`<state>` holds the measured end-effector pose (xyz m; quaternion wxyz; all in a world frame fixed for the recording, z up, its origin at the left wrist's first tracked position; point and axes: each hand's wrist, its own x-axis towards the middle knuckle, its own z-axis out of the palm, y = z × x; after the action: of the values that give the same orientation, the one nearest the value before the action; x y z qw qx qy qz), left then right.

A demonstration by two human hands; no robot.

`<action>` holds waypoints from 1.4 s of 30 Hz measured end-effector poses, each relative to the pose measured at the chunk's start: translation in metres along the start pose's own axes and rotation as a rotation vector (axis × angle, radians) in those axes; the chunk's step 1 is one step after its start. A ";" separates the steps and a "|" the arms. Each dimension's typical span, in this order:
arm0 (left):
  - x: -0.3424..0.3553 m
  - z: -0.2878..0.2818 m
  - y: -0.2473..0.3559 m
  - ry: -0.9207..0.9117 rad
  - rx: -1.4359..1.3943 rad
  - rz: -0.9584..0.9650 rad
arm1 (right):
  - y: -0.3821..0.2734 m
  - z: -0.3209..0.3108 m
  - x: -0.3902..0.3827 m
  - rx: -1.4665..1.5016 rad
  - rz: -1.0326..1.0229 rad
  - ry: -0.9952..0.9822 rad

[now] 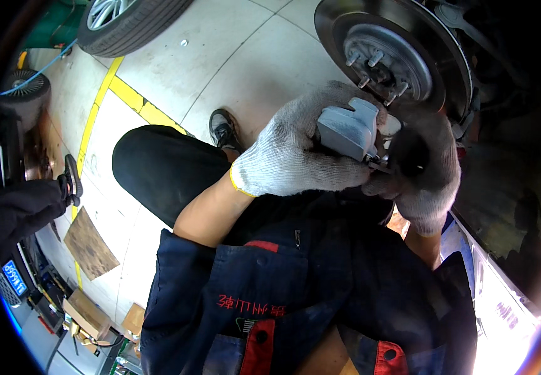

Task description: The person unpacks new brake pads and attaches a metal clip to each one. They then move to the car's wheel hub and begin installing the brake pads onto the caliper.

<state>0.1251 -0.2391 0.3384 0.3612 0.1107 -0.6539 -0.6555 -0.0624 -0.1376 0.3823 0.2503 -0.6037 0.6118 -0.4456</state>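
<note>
A silver-grey brake caliper (348, 128) is held up just in front of the bare brake disc (408, 56). My left hand (302, 147), in a white knit glove with a yellow cuff, is closed round the caliper's left side. Against its right end, my right hand (430, 165) is curled in a darkly soiled glove, with its fingertips near a small metal pin. Deep shadow covers much of that hand and the caliper's far side. Wheel studs (375, 59) stick out of the hub just beyond the caliper.
A wheel with its tyre (130, 28) lies at the far left. Yellow lines (126, 94) mark the tiled floor. Another person's leg (33, 200) and shoe show at the left, above a brown flat sheet (90, 244) and cardboard boxes (86, 315). Dark car bodywork (508, 206) stands at the right.
</note>
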 end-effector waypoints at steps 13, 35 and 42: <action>-0.106 -0.256 0.047 0.569 0.861 -0.343 | 0.156 0.007 0.000 0.658 0.982 -0.394; -0.152 -0.174 -0.374 0.641 0.228 -1.045 | 0.171 0.109 0.049 -0.671 0.881 -1.960; -0.155 -0.193 -0.358 0.826 -0.331 -0.937 | 0.196 0.145 0.126 -0.147 1.201 -1.566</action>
<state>0.2372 -0.3346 -0.0712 0.2709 0.5703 -0.2335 -0.7395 -0.0591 -0.3185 0.1760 0.7307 -0.3314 0.5043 0.3194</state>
